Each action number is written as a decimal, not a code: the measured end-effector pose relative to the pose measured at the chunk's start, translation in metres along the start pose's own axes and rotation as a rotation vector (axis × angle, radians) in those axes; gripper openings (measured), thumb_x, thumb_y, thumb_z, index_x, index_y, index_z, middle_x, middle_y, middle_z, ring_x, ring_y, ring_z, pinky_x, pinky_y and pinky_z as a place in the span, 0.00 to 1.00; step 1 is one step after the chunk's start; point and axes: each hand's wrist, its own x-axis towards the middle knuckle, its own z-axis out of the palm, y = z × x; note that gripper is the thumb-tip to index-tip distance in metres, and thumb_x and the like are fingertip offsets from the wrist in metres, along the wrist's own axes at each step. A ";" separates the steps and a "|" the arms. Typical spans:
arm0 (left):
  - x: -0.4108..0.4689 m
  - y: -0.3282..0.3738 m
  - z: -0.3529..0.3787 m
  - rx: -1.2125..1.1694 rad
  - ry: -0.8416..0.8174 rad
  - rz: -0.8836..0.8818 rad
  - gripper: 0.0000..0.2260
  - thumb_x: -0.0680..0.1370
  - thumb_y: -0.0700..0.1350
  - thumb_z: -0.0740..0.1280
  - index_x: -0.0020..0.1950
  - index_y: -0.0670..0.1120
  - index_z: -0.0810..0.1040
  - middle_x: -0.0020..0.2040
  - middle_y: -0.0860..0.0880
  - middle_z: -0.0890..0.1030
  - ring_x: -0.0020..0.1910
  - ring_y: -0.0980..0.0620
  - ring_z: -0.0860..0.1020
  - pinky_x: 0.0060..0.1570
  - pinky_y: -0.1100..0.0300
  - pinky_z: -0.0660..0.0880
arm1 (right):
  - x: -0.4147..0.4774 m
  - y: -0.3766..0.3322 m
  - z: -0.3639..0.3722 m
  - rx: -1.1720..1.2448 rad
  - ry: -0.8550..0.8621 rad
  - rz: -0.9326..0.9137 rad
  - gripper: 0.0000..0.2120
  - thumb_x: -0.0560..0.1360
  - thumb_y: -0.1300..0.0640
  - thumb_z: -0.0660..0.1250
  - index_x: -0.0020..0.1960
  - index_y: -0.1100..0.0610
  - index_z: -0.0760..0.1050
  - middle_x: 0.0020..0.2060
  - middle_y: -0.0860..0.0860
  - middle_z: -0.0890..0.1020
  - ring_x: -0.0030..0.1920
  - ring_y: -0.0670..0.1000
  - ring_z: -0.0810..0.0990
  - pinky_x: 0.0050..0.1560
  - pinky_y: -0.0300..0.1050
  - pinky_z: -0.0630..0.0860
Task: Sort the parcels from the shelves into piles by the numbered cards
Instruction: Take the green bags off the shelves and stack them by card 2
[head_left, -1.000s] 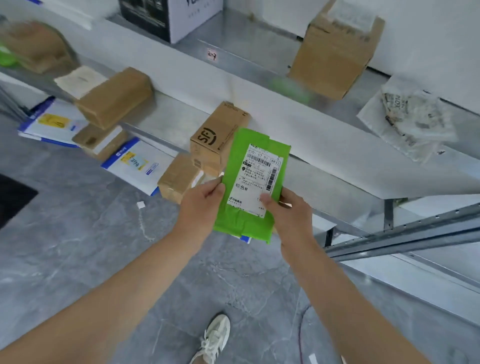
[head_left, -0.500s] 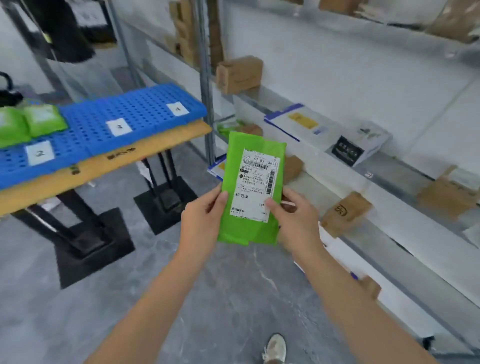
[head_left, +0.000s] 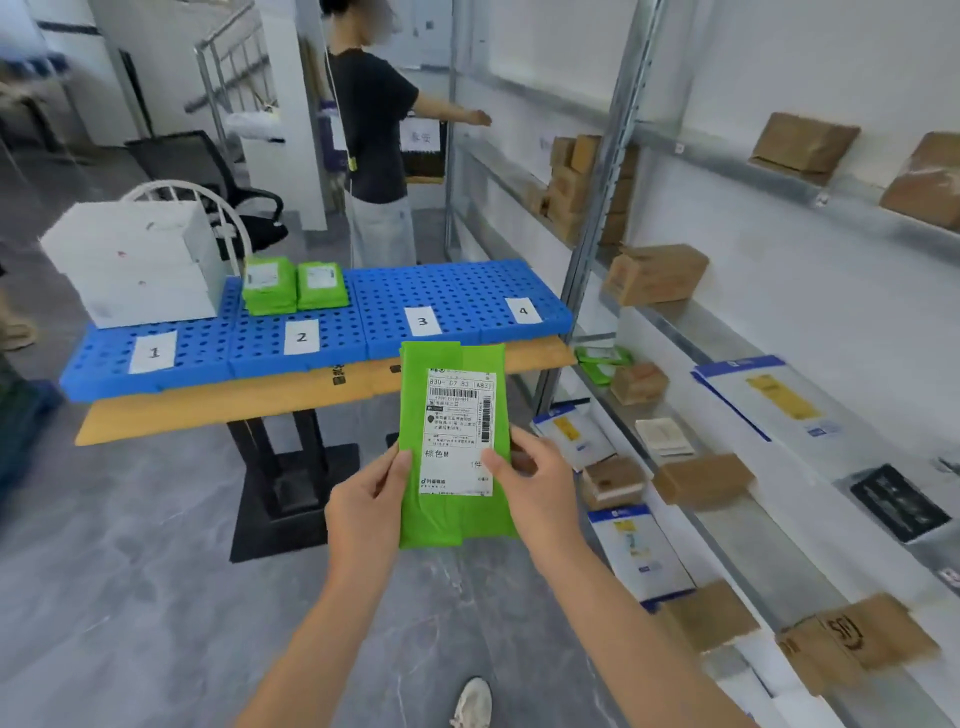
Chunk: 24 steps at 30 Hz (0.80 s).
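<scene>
I hold a flat green parcel (head_left: 453, 519) with a white shipping label upright in front of me. My left hand (head_left: 369, 506) pinches its left edge and my right hand (head_left: 537, 496) pinches its right edge. Beyond it stands a table topped with a blue perforated board (head_left: 467, 291) carrying cards 1 (head_left: 153, 352), 2 (head_left: 302, 337), 3 (head_left: 422, 320) and 4 (head_left: 523, 310). Two stacks of green parcels (head_left: 293, 283) lie behind card 2. White boxes (head_left: 135, 260) sit behind card 1. Brown boxes (head_left: 701, 483) and white-and-blue mailers (head_left: 636, 551) lie on the metal shelves on the right.
The metal shelf rack (head_left: 597, 218) runs along the right wall, its upright post close to the table's right end. A person in a black shirt (head_left: 371, 124) stands behind the table, reaching to the shelf. An office chair (head_left: 208, 171) is at the back left. Grey floor lies between me and the table.
The view has swung left from the shelves to face the numbered table. Both hands keep the same grip on the green parcel, which now sits lower against the table's front edge.
</scene>
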 end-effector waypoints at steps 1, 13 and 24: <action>0.014 0.002 0.002 0.003 0.018 -0.004 0.12 0.79 0.47 0.65 0.61 0.49 0.80 0.48 0.60 0.83 0.41 0.74 0.77 0.37 0.79 0.71 | 0.014 -0.001 0.006 0.018 -0.010 -0.006 0.15 0.74 0.56 0.71 0.60 0.48 0.79 0.53 0.49 0.77 0.47 0.36 0.77 0.42 0.21 0.70; 0.210 0.028 0.038 0.095 0.192 0.011 0.13 0.78 0.51 0.66 0.60 0.49 0.81 0.48 0.61 0.83 0.46 0.68 0.78 0.48 0.72 0.72 | 0.228 -0.014 0.077 0.077 -0.140 -0.097 0.14 0.74 0.53 0.72 0.59 0.47 0.78 0.53 0.45 0.77 0.52 0.40 0.77 0.50 0.30 0.74; 0.352 0.029 0.036 0.070 0.293 -0.004 0.15 0.79 0.48 0.66 0.63 0.45 0.79 0.54 0.59 0.80 0.53 0.65 0.76 0.51 0.75 0.69 | 0.365 -0.024 0.159 0.037 -0.254 -0.126 0.11 0.77 0.53 0.67 0.58 0.49 0.79 0.49 0.46 0.75 0.49 0.37 0.76 0.47 0.28 0.70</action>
